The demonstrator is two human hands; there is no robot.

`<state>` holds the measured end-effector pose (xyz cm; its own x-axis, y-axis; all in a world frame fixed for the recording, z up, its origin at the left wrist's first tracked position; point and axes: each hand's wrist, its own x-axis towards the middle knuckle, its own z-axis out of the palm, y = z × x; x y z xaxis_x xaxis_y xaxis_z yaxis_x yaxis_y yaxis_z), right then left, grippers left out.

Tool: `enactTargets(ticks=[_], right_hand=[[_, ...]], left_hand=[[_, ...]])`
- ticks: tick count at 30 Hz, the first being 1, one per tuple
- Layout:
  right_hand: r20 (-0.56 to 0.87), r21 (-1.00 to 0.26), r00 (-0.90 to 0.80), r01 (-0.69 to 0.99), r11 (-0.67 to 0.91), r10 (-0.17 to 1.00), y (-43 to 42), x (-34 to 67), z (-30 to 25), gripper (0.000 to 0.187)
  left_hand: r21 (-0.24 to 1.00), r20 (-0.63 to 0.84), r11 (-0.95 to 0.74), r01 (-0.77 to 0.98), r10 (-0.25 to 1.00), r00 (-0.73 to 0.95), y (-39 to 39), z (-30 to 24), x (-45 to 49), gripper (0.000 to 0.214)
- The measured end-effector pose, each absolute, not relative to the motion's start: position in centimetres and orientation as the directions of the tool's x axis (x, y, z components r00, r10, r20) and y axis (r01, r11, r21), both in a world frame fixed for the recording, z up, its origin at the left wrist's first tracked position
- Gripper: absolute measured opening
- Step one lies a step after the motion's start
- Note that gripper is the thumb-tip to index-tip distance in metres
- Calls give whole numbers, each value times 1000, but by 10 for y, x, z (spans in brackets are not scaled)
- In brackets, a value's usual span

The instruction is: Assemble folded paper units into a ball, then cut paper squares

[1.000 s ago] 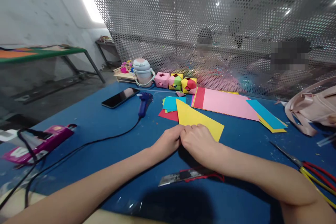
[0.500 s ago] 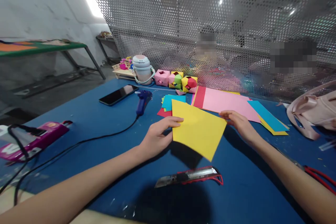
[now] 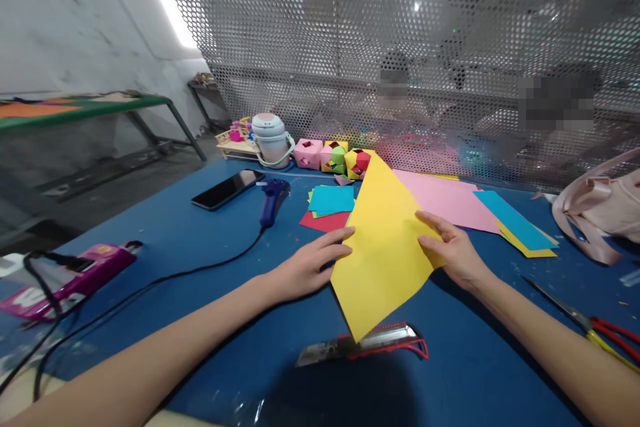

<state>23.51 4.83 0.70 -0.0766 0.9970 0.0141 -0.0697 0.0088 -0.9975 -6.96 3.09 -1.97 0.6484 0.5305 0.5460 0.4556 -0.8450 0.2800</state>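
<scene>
A yellow sheet of paper (image 3: 383, 247) is held above the table, turned so that one corner points toward me and another toward the back. My left hand (image 3: 310, 267) is at its left edge, fingertips on the front and the thumb partly hidden. On the opposite side my right hand (image 3: 455, 250) pinches the right corner, which bends a little. Just under the near corner lies a utility knife (image 3: 390, 337) with a red edge, its blade end toward the left. Small blue, green and red paper pieces (image 3: 330, 200) lie beyond my left hand.
Behind the sheet are pink paper (image 3: 450, 203), blue strips (image 3: 515, 219) and folded paper cubes (image 3: 309, 154). A blue glue gun (image 3: 273, 201), its cord, a phone (image 3: 227, 189) and a purple power strip (image 3: 85, 277) occupy the left. Scissors (image 3: 583, 320) lie right; perforated metal (image 3: 325, 33) stands behind.
The yellow sheet has turned, its far corner now rising over the pink paper and its near corner reaching the knife. My right hand has shifted its hold, with more fingers over the paper.
</scene>
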Motion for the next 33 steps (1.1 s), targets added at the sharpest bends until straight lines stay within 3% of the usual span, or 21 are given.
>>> enactTargets(ticks=[4, 9, 12, 15, 19, 21, 23, 26, 29, 33], right_hand=[[-251, -968, -49, -3, -251, 967, 49, 231, -6, 44], [-297, -954, -63, 55, -294, 953, 51, 230, -8, 38], [-269, -959, -105, 124, -256, 957, 57, 240, -2, 31], [-217, -952, -144, 248, -178, 965, 66, 256, 4, 30], [38, -885, -287, 436, 166, 957, 71, 270, 10, 39], [180, -795, -413, 474, 379, 893, 68, 268, 10, 46], [240, -731, -471, 488, 477, 849, 63, 263, 9, 40], [206, -708, -406, 566, 422, 891, 58, 253, 4, 23], [116, -745, -276, 611, 267, 954, 56, 247, 1, 29], [106, -748, -228, 623, 229, 968, 57, 242, -1, 32]], left_hand=[[222, 450, -836, 502, 544, 708, 32, -25, -70, 30], [157, 456, -887, 434, 455, 765, 24, -20, -68, 24], [277, 450, -846, 456, 534, 716, 20, -20, -66, 22], [506, 407, -709, 492, 699, 588, 19, -17, -64, 20], [720, 235, -420, 552, 896, 376, 20, -11, -62, 23], [770, 161, -312, 557, 939, 304, 21, -8, -62, 28], [821, 111, -237, 520, 959, 261, 23, -7, -63, 32], [884, 54, -136, 447, 980, 192, 27, -5, -65, 35], [910, 37, -79, 406, 993, 110, 32, -3, -68, 35], [911, 31, -56, 408, 997, 68, 37, -2, -72, 35]])
